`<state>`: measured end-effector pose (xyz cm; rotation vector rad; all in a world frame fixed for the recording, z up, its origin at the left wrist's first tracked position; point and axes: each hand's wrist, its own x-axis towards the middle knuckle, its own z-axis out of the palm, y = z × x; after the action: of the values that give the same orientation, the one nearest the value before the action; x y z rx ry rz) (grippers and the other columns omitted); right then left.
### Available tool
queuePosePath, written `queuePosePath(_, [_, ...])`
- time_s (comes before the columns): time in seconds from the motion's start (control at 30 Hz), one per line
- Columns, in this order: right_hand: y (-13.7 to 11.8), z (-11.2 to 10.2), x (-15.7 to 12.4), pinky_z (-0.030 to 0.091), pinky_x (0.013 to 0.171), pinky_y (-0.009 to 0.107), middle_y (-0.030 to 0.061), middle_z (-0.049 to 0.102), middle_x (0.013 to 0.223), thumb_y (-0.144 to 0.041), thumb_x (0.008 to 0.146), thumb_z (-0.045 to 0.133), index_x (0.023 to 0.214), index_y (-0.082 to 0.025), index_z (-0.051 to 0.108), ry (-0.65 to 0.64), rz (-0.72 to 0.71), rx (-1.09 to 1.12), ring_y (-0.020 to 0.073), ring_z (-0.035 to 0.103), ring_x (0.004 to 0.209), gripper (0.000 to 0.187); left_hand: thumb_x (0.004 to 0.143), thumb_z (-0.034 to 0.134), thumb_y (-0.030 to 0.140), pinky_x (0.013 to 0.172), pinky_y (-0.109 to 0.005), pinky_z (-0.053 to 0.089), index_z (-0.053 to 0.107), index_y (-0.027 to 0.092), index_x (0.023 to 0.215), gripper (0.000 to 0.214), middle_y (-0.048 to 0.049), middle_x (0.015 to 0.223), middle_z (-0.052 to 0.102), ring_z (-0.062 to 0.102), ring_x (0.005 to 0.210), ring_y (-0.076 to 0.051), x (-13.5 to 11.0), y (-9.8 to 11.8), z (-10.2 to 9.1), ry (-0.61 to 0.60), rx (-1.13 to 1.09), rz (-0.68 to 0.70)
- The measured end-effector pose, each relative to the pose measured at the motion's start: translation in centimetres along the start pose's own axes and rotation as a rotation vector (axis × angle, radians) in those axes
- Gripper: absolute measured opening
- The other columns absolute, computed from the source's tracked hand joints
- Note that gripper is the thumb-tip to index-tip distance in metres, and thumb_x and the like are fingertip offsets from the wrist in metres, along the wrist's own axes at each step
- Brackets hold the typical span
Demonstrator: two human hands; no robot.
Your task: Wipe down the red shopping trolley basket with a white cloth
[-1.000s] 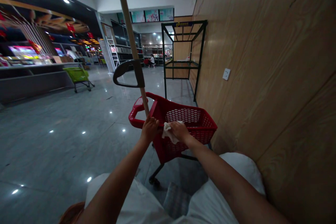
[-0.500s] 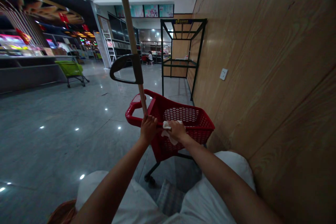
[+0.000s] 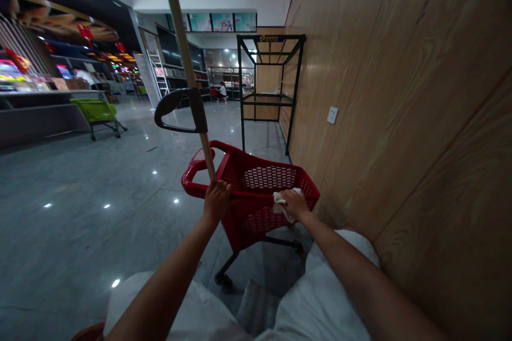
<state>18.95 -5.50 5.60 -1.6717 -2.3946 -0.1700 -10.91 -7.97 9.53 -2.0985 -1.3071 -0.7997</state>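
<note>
A small red plastic shopping cart point(image 3: 260, 181) stands in front of me beside a wooden wall. My left hand point(image 3: 216, 200) is closed round the cart's tall wooden pole point(image 3: 187, 64) just above the near rim; a black loop handle point(image 3: 178, 112) is fixed higher on that pole. My right hand point(image 3: 295, 203) presses a crumpled white cloth point(image 3: 282, 202) against the cart's near rim, toward its right corner.
The wood-panelled wall point(image 3: 400, 117) runs close along my right, with a white socket point(image 3: 332, 114). An empty black metal rack point(image 3: 270, 80) stands behind the cart. A green cart point(image 3: 96, 112) sits far left by a counter. Glossy grey floor stretches to the left. A person sits in the distance.
My right hand has slid the cloth rightward along the cart's rim, away from my left hand. The view has shifted slightly; my left hand keeps its grip on the pole.
</note>
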Motion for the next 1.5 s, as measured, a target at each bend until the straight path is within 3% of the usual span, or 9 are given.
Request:
queuePosePath(0.17, [1.1, -0.2, -0.4, 0.033, 0.087, 0.034, 0.0081, 0.061, 0.119, -0.043, 0.094, 0.042, 0.124, -0.024, 0.055, -0.035, 0.037, -0.013, 0.0232, 0.052, 0.111, 0.038, 0.081, 0.058, 0.027, 0.108, -0.052, 0.033, 0.063, 0.021, 0.095, 0.016, -0.0099, 0.095, 0.069, 0.058, 0.106, -0.028, 0.0, 1.0, 0.7, 0.058, 0.023, -0.023])
queuePosePath(0.37, [-10.7, -1.7, 3.3, 0.033, 0.090, 0.034, 0.0072, 0.062, 0.117, -0.040, 0.096, 0.038, 0.123, -0.022, 0.052, 0.111, -0.198, 0.175, 0.0211, 0.054, 0.106, 0.035, 0.081, 0.051, 0.020, 0.108, -0.049, 0.033, 0.064, 0.020, 0.094, 0.017, -0.0095, 0.093, 0.068, 0.058, 0.104, -0.026, -0.2, 1.8, 0.7, 0.068, 0.039, -0.013])
queuePosePath(0.47, [-13.5, -1.9, 3.8, 0.033, 0.090, 0.036, 0.0097, 0.061, 0.117, -0.033, 0.096, 0.038, 0.122, -0.019, 0.052, 0.170, -0.219, 0.185, 0.0228, 0.053, 0.106, 0.033, 0.081, 0.049, 0.017, 0.108, -0.050, 0.032, 0.064, 0.020, 0.092, 0.019, -0.0090, 0.092, 0.068, 0.059, 0.103, -0.026, -0.2, 1.8, 0.4, 0.044, 0.008, -0.026])
queuePosePath(0.87, [3.1, 1.2, -1.1, 0.031, 0.087, 0.033, 0.0087, 0.061, 0.118, -0.038, 0.095, 0.042, 0.122, -0.021, 0.055, 0.017, 0.005, 0.006, 0.0226, 0.051, 0.111, 0.035, 0.080, 0.061, 0.031, 0.107, -0.048, 0.033, 0.062, 0.023, 0.088, 0.012, -0.0077, 0.096, 0.069, 0.059, 0.104, -0.027, 0.1, 0.7, 0.2, 0.022, 0.073, -0.006])
queuePosePath(0.97, [1.0, 0.7, -0.5, 0.031, 0.088, 0.034, 0.0090, 0.061, 0.118, -0.041, 0.095, 0.041, 0.121, -0.020, 0.055, 0.025, -0.004, 0.043, 0.0234, 0.051, 0.111, 0.036, 0.080, 0.060, 0.031, 0.107, -0.049, 0.033, 0.062, 0.022, 0.090, 0.013, -0.0081, 0.094, 0.069, 0.060, 0.104, -0.027, 0.0, 1.0, 0.3, 0.043, 0.059, -0.014])
queuePosePath(1.17, [-10.9, -1.5, 2.9, 0.032, 0.088, 0.035, 0.0070, 0.061, 0.116, -0.042, 0.097, 0.037, 0.122, -0.022, 0.052, 0.121, -0.182, 0.179, 0.0222, 0.052, 0.106, 0.035, 0.081, 0.053, 0.022, 0.108, -0.048, 0.032, 0.063, 0.021, 0.091, 0.013, -0.0085, 0.092, 0.069, 0.059, 0.105, -0.027, -0.2, 1.2, 0.5, 0.057, 0.020, -0.022])
queuePosePath(1.27, [-14.1, -1.9, 3.8, 0.032, 0.089, 0.036, 0.0091, 0.059, 0.119, -0.037, 0.097, 0.037, 0.125, -0.020, 0.049, 0.177, -0.205, 0.193, 0.0228, 0.050, 0.109, 0.035, 0.080, 0.049, 0.015, 0.109, -0.047, 0.032, 0.063, 0.022, 0.090, 0.019, -0.0069, 0.091, 0.069, 0.059, 0.103, -0.025, -0.3, 1.1, 0.5, 0.067, 0.016, -0.020])
queuePosePath(1.37, [-12.7, -1.0, 3.4, 0.032, 0.088, 0.037, 0.0099, 0.059, 0.118, -0.032, 0.097, 0.037, 0.126, -0.020, 0.049, 0.160, -0.169, 0.149, 0.0232, 0.050, 0.107, 0.034, 0.080, 0.054, 0.021, 0.108, -0.047, 0.032, 0.063, 0.022, 0.087, 0.011, -0.0072, 0.091, 0.069, 0.059, 0.104, -0.025, -0.2, 0.8, 0.4, 0.055, 0.001, -0.004])
queuePosePath(1.5, [-5.9, 0.9, 1.3, 0.031, 0.087, 0.037, 0.0090, 0.061, 0.114, -0.027, 0.096, 0.038, 0.126, -0.021, 0.052, 0.090, -0.085, 0.035, 0.0230, 0.051, 0.103, 0.033, 0.080, 0.060, 0.035, 0.108, -0.048, 0.032, 0.062, 0.021, 0.088, 0.016, -0.0086, 0.092, 0.068, 0.059, 0.102, -0.027, 0.0, 0.3, 0.3, 0.051, 0.009, 0.018])
